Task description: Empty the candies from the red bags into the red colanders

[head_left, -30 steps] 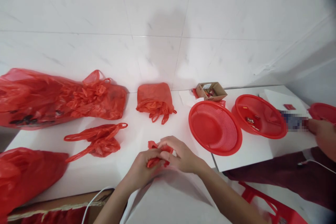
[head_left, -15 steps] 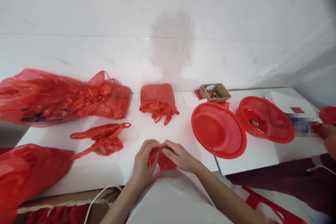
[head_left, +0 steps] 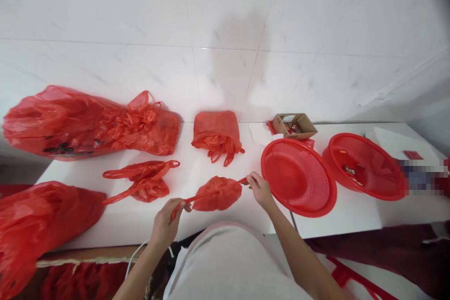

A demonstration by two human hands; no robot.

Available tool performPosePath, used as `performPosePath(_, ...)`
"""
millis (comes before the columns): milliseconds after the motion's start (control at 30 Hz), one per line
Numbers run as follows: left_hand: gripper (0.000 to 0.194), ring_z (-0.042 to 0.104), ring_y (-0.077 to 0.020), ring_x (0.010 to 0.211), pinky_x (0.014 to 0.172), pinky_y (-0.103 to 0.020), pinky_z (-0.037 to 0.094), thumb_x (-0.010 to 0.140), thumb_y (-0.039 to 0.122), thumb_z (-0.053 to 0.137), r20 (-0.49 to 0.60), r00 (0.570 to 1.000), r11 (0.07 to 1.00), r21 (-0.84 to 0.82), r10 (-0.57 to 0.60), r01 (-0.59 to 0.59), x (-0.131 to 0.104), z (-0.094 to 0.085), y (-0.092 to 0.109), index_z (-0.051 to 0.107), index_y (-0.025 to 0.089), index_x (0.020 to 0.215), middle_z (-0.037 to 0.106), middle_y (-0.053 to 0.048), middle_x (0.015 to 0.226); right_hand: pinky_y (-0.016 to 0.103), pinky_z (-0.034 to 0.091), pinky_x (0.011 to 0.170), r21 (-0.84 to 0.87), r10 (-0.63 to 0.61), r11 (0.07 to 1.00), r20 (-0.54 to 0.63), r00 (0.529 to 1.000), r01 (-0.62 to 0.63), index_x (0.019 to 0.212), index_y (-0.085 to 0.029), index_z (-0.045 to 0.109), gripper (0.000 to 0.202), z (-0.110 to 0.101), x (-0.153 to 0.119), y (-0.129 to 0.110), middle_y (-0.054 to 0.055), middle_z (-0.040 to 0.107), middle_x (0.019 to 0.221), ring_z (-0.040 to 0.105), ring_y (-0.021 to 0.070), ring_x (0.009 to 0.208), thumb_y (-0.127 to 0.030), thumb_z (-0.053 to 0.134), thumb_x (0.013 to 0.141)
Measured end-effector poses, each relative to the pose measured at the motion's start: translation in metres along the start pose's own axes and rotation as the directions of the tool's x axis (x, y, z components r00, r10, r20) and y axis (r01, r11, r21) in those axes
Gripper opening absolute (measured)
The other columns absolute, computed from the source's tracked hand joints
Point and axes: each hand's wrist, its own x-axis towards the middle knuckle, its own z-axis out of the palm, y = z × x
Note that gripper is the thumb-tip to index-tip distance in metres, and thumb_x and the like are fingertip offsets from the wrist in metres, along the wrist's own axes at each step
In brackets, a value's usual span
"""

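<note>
A small red plastic bag [head_left: 218,193] is stretched sideways between my two hands, over the white table near its front edge. My left hand [head_left: 170,215] pinches one twisted handle, whose end sticks out past the fingers. The opposite handle is gripped by my right hand [head_left: 259,188], close to the rim of the red colander [head_left: 298,178]. The middle of the bag bulges and looks gathered; what it contains is hidden. Left of it lies another crumpled red bag [head_left: 149,187] with its handles spread out.
Behind stands a flat stack of red bags [head_left: 217,126]. Large filled red bags [head_left: 56,122] cover the left side. At the right are a small cardboard box [head_left: 305,125], a red basin [head_left: 372,168] holding small items, and a person's dark red clothing [head_left: 379,248].
My hands were together at the front edge, bunching the red bag. Now they are apart, with the bag pulled out between them by its handles. The view has shifted slightly.
</note>
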Motion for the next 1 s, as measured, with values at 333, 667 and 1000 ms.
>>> performPosePath(333, 0.032, 0.051, -0.0231, 0.122, 0.103, -0.042, 0.044, 0.098, 0.036, 0.040, 0.036, 0.976, 0.928, -0.319, 0.217, -0.194, 0.007, 0.048, 0.047, 0.068, 0.021, 0.103, 0.051, -0.013, 0.132, 0.033, 0.048, 0.079, 0.009, -0.023, 1.000, 0.201, 0.979, 0.021, 0.091, -0.023, 0.044, 0.032, 0.061, -0.029, 0.010, 0.000, 0.065, 0.088, 0.061, 0.0178, 0.083, -0.043, 0.066, 0.078)
performPosePath(667, 0.039, 0.066, -0.0187, 0.092, 0.084, -0.033, 0.051, 0.099, 0.039, 0.033, -0.010, 0.999, 0.999, -0.013, -0.051, 0.050, 0.026, 0.085, 0.007, 0.061, 0.022, 0.120, 0.061, -0.009, 0.118, 0.026, 0.040, 0.064, -0.042, -0.014, 0.999, 0.304, 0.952, 0.029, 0.086, -0.022, 0.044, 0.014, 0.070, -0.037, 0.024, -0.005, 0.055, 0.070, 0.051, 0.0133, 0.064, -0.027, 0.055, 0.080)
performPosePath(1000, 0.040, 0.068, -0.0193, 0.087, 0.080, -0.029, 0.048, 0.098, 0.046, 0.032, 0.053, 0.978, 0.978, 0.068, -0.202, 0.198, 0.051, 0.093, -0.025, 0.064, 0.027, 0.111, 0.074, -0.002, 0.098, 0.022, 0.034, 0.057, -0.152, 0.021, 0.988, 0.221, 0.975, 0.013, 0.077, -0.023, 0.038, 0.018, 0.044, -0.005, 0.045, -0.007, 0.044, 0.063, 0.045, 0.0115, 0.058, -0.033, 0.051, 0.080)
